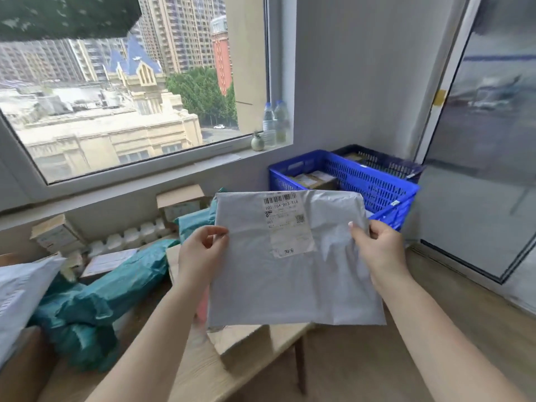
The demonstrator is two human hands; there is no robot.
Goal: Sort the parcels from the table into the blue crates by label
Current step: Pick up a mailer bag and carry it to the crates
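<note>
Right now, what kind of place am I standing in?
Probably a makeshift parcel-sorting corner in a high-rise flat: mailers piled on a wooden table, blue crates by the wall, towers outside the window.

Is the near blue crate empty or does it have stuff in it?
Not empty. Brown boxes with white labels lie inside the near blue crate.

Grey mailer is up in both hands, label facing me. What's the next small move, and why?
Probably read the label, then swing the grey mailer right toward the blue crates. The left hand and right hand pinch its side edges, holding it clear above the table, label up and unobstructed. Which crate matches cannot be told from here.
</note>
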